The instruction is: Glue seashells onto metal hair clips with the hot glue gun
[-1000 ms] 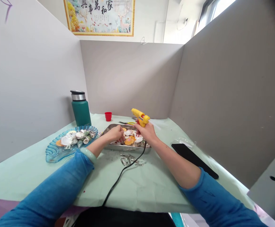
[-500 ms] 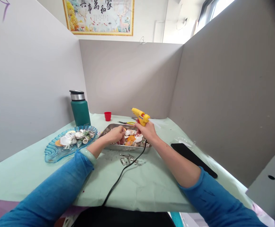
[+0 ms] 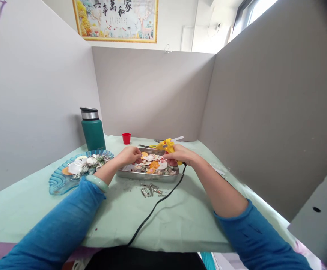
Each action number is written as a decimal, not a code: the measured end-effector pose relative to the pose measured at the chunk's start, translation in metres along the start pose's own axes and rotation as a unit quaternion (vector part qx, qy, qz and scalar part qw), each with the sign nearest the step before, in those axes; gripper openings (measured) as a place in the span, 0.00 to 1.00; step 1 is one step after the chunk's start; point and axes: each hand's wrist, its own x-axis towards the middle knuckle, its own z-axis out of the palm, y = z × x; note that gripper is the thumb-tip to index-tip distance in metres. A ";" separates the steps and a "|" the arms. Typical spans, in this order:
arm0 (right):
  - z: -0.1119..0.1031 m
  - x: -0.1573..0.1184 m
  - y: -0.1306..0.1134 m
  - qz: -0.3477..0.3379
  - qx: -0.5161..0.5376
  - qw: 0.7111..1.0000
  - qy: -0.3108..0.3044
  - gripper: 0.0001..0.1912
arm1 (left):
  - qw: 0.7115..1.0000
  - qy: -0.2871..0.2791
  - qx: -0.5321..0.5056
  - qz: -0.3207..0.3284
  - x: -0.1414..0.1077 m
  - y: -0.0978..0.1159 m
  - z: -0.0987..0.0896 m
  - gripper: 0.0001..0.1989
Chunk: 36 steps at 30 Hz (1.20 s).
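Note:
My right hand (image 3: 182,154) is wrapped round a yellow hot glue gun (image 3: 165,145). The gun's nose points left and slightly down over the back of a metal tray (image 3: 149,176), and a whitish glue stick (image 3: 178,138) sticks out of its rear. Over the tray's left end, my left hand (image 3: 131,155) is closed in a pinch; whatever its fingertips hold is too small to make out. Orange and white seashells (image 3: 154,165) fill much of the tray between my hands. A black cord (image 3: 157,204) runs from the gun to the table's front edge.
To the left, a blue shell-shaped dish (image 3: 58,183) bears more shells, with a green bottle (image 3: 92,131) behind it. A red cup (image 3: 126,138) and pliers (image 3: 146,146) sit at the back. Small metal clips (image 3: 151,190) lie before the tray. Grey partitions (image 3: 152,90) surround the table.
My right hand has turned the glue gun, so its nose dips left and its rear tilts up. My left hand has shifted slightly left, uncovering more shells in the tray.

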 end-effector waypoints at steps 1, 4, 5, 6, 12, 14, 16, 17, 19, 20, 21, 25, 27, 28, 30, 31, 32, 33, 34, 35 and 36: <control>-0.001 -0.002 -0.001 0.008 0.003 1.000 -0.021 0.09 | 1.000 -0.003 0.001 0.007 0.000 0.001 0.000 0.04; 0.000 -0.006 -0.004 0.018 -0.004 0.999 -0.047 0.12 | 1.000 -0.012 -0.011 0.021 -0.002 0.002 -0.002 0.06; 0.002 -0.007 -0.005 0.016 -0.004 0.998 -0.056 0.12 | 0.999 -0.020 -0.022 0.020 -0.004 0.003 -0.004 0.06; 0.004 -0.008 -0.006 0.014 -0.001 0.997 -0.071 0.13 | 0.999 -0.034 -0.038 0.017 -0.006 0.005 -0.007 0.07; 0.020 -0.003 -0.003 -0.013 0.107 0.990 -0.089 0.13 | 0.967 -0.193 -0.154 0.061 -0.027 0.020 -0.019 0.12; 0.021 0.002 -0.001 -0.049 0.173 0.984 -0.012 0.12 | 0.958 -0.217 -0.164 0.086 -0.032 0.027 -0.013 0.12; 0.018 0.006 0.001 -0.091 0.193 0.976 0.033 0.11 | 0.954 -0.225 -0.163 0.112 -0.031 0.037 0.000 0.11; 0.015 0.007 0.001 -0.108 0.199 0.973 0.042 0.10 | 0.953 -0.229 -0.157 0.123 -0.029 0.043 0.008 0.10; 0.009 0.007 0.001 -0.135 0.202 0.969 0.052 0.10 | 0.956 -0.237 -0.114 0.131 -0.022 0.056 0.028 0.08; 0.006 0.006 0.000 -0.143 0.201 0.967 0.063 0.10 | 0.961 -0.230 -0.079 0.134 -0.018 0.064 0.038 0.07; 0.003 0.005 -0.001 -0.150 0.197 0.966 0.076 0.10 | 0.967 -0.217 -0.046 0.127 -0.015 0.071 0.048 0.06; -0.005 0.000 -0.006 -0.157 0.201 0.958 0.129 0.09 | 0.975 -0.147 0.130 0.104 -0.009 0.090 0.078 0.02; -0.008 -0.001 -0.008 -0.167 0.211 0.952 0.148 0.09 | 0.974 -0.120 0.164 0.099 -0.010 0.091 0.083 0.02; -0.008 -0.001 -0.008 -0.172 0.215 0.949 0.153 0.09 | 0.975 -0.118 0.163 0.095 -0.011 0.089 0.084 0.01; -0.009 -0.001 -0.008 -0.174 0.221 0.947 0.154 0.08 | 0.977 -0.122 0.145 0.094 -0.015 0.084 0.082 0.01; -0.009 -0.001 -0.008 -0.172 0.223 0.947 0.152 0.08 | 0.978 -0.121 0.134 0.101 -0.017 0.081 0.081 0.01; -0.008 0.000 -0.008 -0.170 0.225 0.948 0.149 0.08 | 0.980 -0.115 0.123 0.111 -0.020 0.079 0.080 0.02; -0.008 0.000 -0.007 -0.166 0.225 0.949 0.147 0.08 | 0.980 -0.105 0.112 0.123 -0.022 0.077 0.079 0.02; -0.008 0.000 -0.007 -0.165 0.224 0.950 0.145 0.08 | 0.981 -0.095 0.105 0.135 -0.024 0.075 0.080 0.02; -0.007 0.000 -0.007 -0.165 0.222 0.950 0.145 0.08 | 0.980 -0.084 0.103 0.146 -0.026 0.075 0.080 0.02; -0.007 0.000 -0.006 -0.165 0.218 0.951 0.145 0.08 | 0.979 -0.076 0.105 0.155 -0.027 0.075 0.081 0.01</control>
